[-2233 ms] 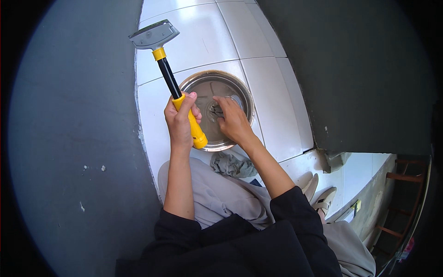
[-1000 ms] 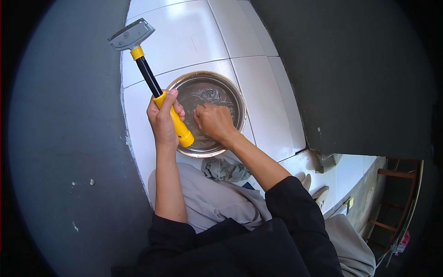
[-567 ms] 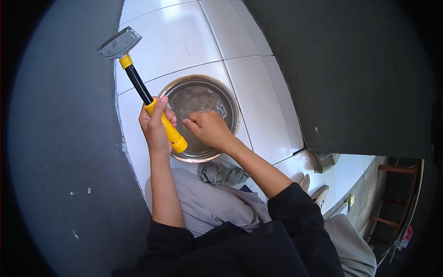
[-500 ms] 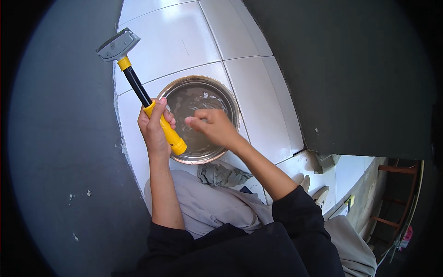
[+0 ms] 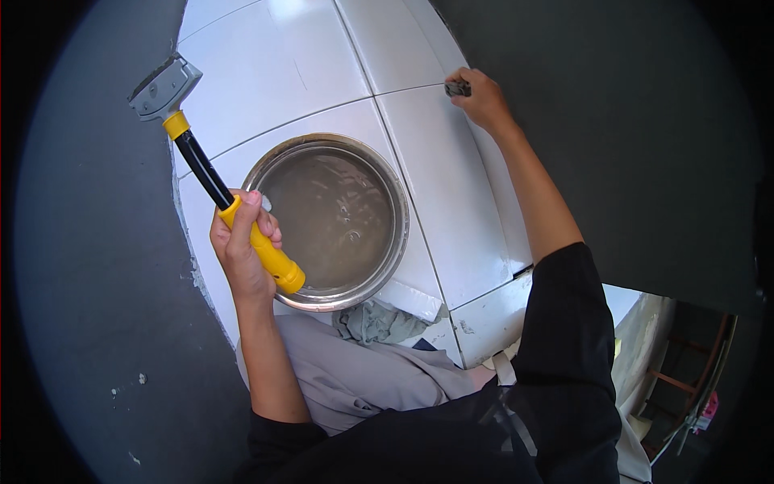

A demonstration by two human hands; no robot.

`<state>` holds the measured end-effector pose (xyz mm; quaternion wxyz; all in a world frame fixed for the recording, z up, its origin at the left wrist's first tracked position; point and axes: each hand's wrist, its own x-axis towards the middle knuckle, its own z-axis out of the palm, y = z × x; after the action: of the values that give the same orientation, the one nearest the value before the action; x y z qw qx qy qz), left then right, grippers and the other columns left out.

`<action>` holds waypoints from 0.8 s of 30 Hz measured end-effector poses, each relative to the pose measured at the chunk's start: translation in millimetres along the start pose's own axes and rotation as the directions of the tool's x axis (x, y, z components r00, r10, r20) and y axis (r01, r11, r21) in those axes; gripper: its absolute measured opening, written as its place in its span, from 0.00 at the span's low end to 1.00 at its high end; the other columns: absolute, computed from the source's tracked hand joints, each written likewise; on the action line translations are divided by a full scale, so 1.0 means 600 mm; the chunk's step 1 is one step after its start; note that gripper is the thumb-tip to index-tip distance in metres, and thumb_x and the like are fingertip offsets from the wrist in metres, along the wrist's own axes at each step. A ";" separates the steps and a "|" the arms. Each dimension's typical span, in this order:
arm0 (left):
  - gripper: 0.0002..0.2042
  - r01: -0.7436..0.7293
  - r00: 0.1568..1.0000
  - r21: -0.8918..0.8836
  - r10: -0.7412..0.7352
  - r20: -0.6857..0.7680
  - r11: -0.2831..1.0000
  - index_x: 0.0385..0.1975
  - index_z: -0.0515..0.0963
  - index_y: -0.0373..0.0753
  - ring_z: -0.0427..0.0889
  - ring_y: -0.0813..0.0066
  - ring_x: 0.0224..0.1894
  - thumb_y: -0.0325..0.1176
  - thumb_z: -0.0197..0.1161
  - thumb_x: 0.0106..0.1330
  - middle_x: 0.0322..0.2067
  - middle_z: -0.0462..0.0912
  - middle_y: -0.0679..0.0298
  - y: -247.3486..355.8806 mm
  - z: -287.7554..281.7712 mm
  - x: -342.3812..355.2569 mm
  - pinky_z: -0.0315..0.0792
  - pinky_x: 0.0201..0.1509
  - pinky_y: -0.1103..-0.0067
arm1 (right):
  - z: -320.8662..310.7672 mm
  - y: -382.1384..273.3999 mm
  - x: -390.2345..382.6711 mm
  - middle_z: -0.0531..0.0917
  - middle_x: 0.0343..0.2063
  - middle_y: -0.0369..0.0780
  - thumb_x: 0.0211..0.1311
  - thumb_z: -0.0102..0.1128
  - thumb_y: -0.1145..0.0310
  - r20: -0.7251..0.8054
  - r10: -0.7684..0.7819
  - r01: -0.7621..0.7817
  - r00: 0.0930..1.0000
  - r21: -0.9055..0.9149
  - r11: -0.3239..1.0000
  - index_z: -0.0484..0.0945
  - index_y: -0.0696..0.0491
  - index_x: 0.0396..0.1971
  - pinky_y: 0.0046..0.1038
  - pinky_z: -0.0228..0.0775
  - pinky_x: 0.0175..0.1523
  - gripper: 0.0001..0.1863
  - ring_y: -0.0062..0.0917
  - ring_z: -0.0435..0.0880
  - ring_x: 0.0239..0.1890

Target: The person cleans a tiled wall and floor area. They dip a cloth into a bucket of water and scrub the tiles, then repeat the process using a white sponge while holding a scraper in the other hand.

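Note:
My left hand (image 5: 246, 238) is wrapped around the yellow grip of a long-handled floor scraper (image 5: 205, 169). The scraper slants up and to the left over the near-left rim of a round metal basin (image 5: 401, 230), its wide grey head (image 5: 165, 87) at the top. Murky grey-brown water (image 5: 330, 218) fills much of the basin. A small whitish bit shows beside my left fingertips. Up at the right, my right hand (image 5: 484, 101) closes on a crumpled grey clump (image 5: 457, 88), close to the white tiles by the dark wall; its exact kind is unclear.
White floor tiles (image 5: 435, 177) run between a dark grey wall (image 5: 97, 202) on the left and another (image 5: 613, 145) on the right. A crumpled grey cloth (image 5: 379, 321) lies between the basin and my legs. Reddish-brown wooden rungs (image 5: 673, 381) stand at the lower right.
My right hand has moved from above the basin to the tiles at the upper right, where the grey clump now shows. The scraper and left hand have shifted slightly left in view.

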<state>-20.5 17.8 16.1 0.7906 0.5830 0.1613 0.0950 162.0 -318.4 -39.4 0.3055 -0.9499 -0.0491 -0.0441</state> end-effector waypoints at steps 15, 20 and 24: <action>0.08 -0.016 1.000 0.086 0.015 0.014 0.996 0.29 0.70 0.43 0.68 0.85 0.16 0.36 0.61 0.65 0.14 0.67 0.70 -0.015 -0.001 0.001 0.66 0.22 0.88 | 0.027 0.070 -0.056 0.82 0.45 0.38 0.52 0.56 0.86 0.096 -0.299 0.302 0.950 -0.026 0.953 0.85 0.45 0.40 0.26 0.74 0.55 0.21 0.31 0.80 0.49; 0.08 -0.016 1.000 0.107 0.013 0.024 0.994 0.30 0.71 0.43 0.69 0.85 0.16 0.37 0.61 0.64 0.14 0.68 0.70 -0.014 -0.006 -0.001 0.67 0.21 0.89 | -0.002 0.079 -0.159 0.82 0.47 0.37 0.53 0.58 0.85 0.150 -0.300 0.316 0.942 -0.099 0.943 0.85 0.41 0.41 0.24 0.77 0.54 0.22 0.30 0.81 0.49; 0.08 -0.016 1.000 0.096 0.016 0.006 0.995 0.30 0.72 0.43 0.70 0.85 0.16 0.38 0.62 0.64 0.14 0.69 0.70 -0.012 -0.001 -0.003 0.66 0.21 0.89 | -0.018 0.088 -0.255 0.83 0.45 0.36 0.49 0.60 0.87 0.149 -0.274 0.288 0.950 -0.084 0.954 0.85 0.40 0.40 0.25 0.78 0.51 0.24 0.29 0.82 0.47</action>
<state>-22.6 15.5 9.2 0.7612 0.6220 0.1590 0.0919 16.1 -377.4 -78.6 0.2417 -0.9487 -0.2021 -0.0251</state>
